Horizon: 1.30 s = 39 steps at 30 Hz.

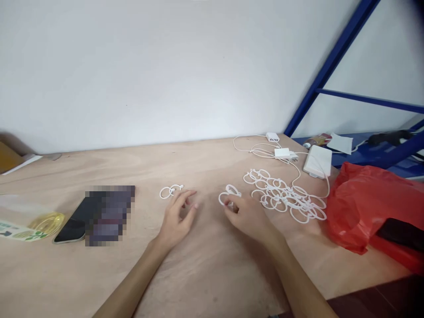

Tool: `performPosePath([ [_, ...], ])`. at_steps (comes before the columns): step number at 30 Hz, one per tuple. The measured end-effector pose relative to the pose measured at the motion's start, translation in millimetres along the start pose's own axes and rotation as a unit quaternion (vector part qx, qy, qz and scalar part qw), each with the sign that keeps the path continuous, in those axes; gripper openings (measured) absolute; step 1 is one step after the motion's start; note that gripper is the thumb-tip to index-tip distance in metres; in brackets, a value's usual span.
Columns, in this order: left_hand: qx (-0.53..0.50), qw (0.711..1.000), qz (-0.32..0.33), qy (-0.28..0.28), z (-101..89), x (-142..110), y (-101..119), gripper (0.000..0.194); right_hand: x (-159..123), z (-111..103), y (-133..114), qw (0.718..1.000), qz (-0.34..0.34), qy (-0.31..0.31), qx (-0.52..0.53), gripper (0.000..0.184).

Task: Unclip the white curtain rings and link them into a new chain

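Observation:
My left hand [179, 217] is over the wooden tabletop with thumb and fingers apart, holding nothing. Just beyond its fingertips lies a pair of white plastic rings [164, 193] with small eyelets, like curtain rings. My right hand [247, 215] is closed, thumb and fingers bent together at the near edge of another white plastic ring [221, 195]. A second ring [233, 190] overlaps that one on its far side. The exact grip is partly hidden by the fingers. To the right of this hand, a loose heap of similar white rings [281, 194] is spread on the table.
White cables with a charger block [282, 153] and a white box [317, 161] lie at the back right. A red plastic bag [374, 207] covers the right edge. On the left are a phone [74, 223] and a yellow coil [49, 222]. A blue metal frame [324, 70] rises behind.

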<state>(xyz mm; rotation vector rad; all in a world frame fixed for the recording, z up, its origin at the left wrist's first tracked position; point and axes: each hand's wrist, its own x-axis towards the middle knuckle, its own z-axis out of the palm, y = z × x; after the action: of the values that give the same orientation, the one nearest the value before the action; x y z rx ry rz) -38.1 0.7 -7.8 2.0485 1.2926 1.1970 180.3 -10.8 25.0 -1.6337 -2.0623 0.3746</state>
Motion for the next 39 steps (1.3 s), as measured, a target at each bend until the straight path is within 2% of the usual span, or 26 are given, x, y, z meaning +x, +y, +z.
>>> performPosePath([
  [3,-0.116,0.988,-0.092,-0.052,5.6,-1.1,2.3,0.034,-0.4,7.4,-17.6,0.993,-0.096,-0.045,0.056,0.018],
  [5,-0.169,0.975,-0.129,-0.063,6.9,-0.3,1.5,0.033,1.4,12.5,-23.7,0.988,-0.117,-0.046,0.095,0.017],
  [9,-0.261,0.949,-0.175,-0.006,5.3,5.0,-1.3,0.028,11.2,26.8,-30.0,0.967,-0.097,-0.013,0.236,0.014],
  [11,-0.313,0.929,-0.195,0.017,4.3,7.7,-1.4,0.027,16.8,36.4,-34.4,0.936,-0.063,0.020,0.345,0.013],
  [13,-0.348,0.912,-0.216,0.018,4.1,9.0,0.0,0.028,20.7,45.6,-39.6,0.895,-0.016,0.036,0.445,0.022],
  [15,-0.366,0.901,-0.234,0.001,4.6,8.3,2.9,0.029,21.9,52.3,-43.9,0.859,0.009,0.014,0.511,0.035],
  [18,-0.389,0.888,-0.244,-0.033,6.7,5.2,8.3,0.028,19.4,56.5,-46.0,0.835,-0.013,-0.035,0.550,0.037],
  [22,-0.398,0.884,-0.239,-0.059,10.2,1.9,12.4,0.026,15.3,56.1,-42.7,0.841,-0.030,-0.045,0.539,0.025],
  [26,-0.408,0.883,-0.229,-0.024,10.8,1.1,12.3,0.024,17.4,53.9,-38.4,0.869,-0.035,-0.002,0.493,0.021],
  [29,-0.424,0.880,-0.213,-0.005,9.4,0.2,13.0,0.031,20.0,51.9,-36.4,0.889,-0.052,0.023,0.454,0.018],
  [34,-0.405,0.900,-0.160,-0.038,11.4,-3.2,15.1,0.040,20.3,48.4,-37.5,0.889,-0.039,0.032,0.455,0.019],
  [39,-0.388,0.902,-0.179,-0.059,14.3,-5.8,13.6,0.038,19.0,47.3,-39.2,0.887,-0.025,0.051,0.459,0.018],
])
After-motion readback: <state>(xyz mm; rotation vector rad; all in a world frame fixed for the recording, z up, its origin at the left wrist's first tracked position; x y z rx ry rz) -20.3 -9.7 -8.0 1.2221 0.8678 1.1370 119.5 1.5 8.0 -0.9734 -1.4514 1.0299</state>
